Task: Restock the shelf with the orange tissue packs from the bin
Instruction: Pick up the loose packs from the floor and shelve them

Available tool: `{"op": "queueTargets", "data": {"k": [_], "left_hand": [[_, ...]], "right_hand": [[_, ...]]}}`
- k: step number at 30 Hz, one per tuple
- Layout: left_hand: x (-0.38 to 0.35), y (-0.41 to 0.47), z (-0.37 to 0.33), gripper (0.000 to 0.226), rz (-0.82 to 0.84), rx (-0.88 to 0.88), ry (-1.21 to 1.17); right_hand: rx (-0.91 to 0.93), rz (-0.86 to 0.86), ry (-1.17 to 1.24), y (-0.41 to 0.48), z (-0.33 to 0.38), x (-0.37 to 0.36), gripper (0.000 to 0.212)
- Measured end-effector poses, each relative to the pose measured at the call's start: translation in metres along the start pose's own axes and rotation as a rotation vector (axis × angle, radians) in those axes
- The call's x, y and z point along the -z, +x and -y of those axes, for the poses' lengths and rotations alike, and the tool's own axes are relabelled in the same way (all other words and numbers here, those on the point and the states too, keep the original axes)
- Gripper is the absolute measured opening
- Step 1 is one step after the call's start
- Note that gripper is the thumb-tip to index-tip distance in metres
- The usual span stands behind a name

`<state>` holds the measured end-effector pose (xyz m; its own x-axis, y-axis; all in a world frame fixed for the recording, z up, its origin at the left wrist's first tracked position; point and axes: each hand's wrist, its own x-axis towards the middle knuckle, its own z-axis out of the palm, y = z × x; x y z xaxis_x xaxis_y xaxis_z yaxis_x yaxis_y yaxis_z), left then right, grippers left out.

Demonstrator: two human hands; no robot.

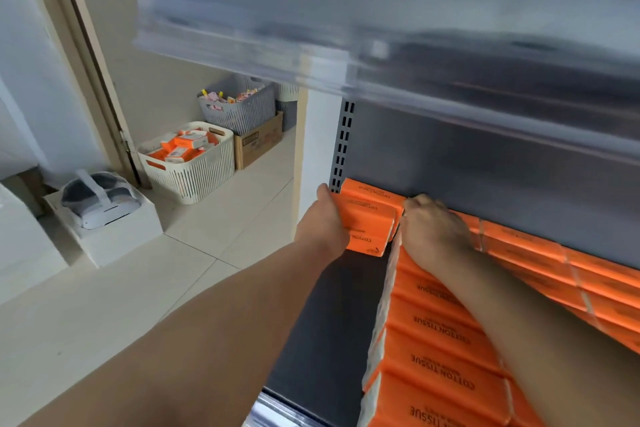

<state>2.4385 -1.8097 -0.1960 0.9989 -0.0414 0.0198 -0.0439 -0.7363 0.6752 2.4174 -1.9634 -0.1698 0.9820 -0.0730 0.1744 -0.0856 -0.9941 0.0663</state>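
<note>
Orange tissue packs (369, 218): in the back left corner of the shelf (329, 322), between the two hands.
Left hand (323, 222): wrapped on the left side of the packs, thumb up near the back wall, arm stretched out long and straight.
Left grip: closed tight on the packs.
Right hand (433, 229): touching the right side of the packs, knuckles up, fingers bent down, forearm lying over the rows.
Right grip: fingertips hidden, so cannot tell if pinching or only touching.
Rows of packs (450, 340): right of the grip and closer in, side by side, lying flat.
Bare shelf strip: dark grey, just under the left wrist.
Bin (187, 163): white, far left of the grip, down on the floor, more orange packs inside.
Grey basket (239, 107): behind the bin, on a cardboard box (258, 146).
White box (104, 229): left of the bin, a headset on top.
Upper shelf (346, 28): above the grip, blurry.
</note>
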Motion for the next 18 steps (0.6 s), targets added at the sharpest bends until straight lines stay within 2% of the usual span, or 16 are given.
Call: {"op": "queueTargets", "data": {"k": [2,5,11,18], "left_hand": [[-0.005,-0.002,-0.005,0.065,0.041,-0.022,-0.017],[-0.010,-0.001,-0.006,0.053,0.057,-0.028,-0.052],[-0.006,0.002,-0.006,0.054,0.082,-0.034,-0.039],[0.013,-0.013,0.000,0.052,0.095,-0.013,0.084]], "right_hand": [[0.000,-0.008,-0.007,-0.001,-0.001,0.001,0.035],[0.005,-0.006,-0.023,-0.002,0.001,0.003,0.039],[0.028,-0.012,-0.027,-0.005,0.005,0.000,0.047],[0.037,0.036,0.013,-0.014,0.020,0.008,0.051]]}}
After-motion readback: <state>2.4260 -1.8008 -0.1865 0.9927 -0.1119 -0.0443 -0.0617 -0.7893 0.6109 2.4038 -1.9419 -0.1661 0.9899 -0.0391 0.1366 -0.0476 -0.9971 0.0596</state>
